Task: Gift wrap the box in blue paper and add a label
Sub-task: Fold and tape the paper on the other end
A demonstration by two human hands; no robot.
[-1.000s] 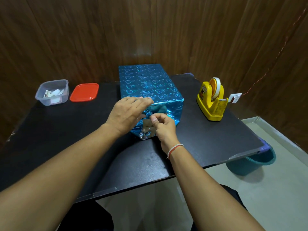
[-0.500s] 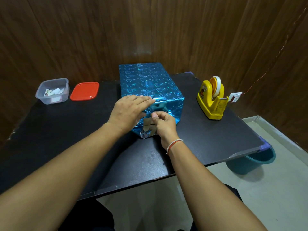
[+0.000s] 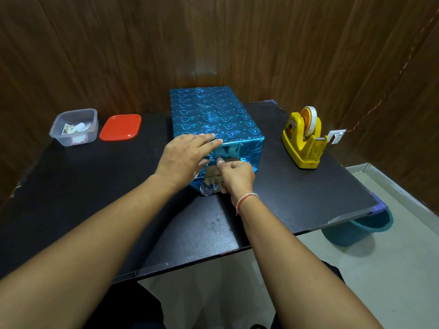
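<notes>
A box wrapped in shiny blue heart-patterned paper [image 3: 213,115] stands in the middle of the black table [image 3: 95,198]. Its near end is partly folded, with a strip of bare cardboard [image 3: 211,172] still showing. My left hand [image 3: 187,157] lies flat with straight fingers over the near top edge, holding the paper down. Below it, my right hand [image 3: 235,174] has curled fingers and presses its thumb on the paper fold at the near end. A clear tub with small paper labels [image 3: 76,128] sits at the far left.
A red lid [image 3: 120,127] lies beside the tub. A yellow tape dispenser [image 3: 303,138] stands to the right of the box, with a small card [image 3: 336,137] behind it. A teal bucket [image 3: 361,229] sits on the floor under the table's right corner. Wood panelling closes in the back.
My right hand's thumb has slid slightly up along the near end's fold. The left hand stays flat on the top edge, and the box has not moved.
</notes>
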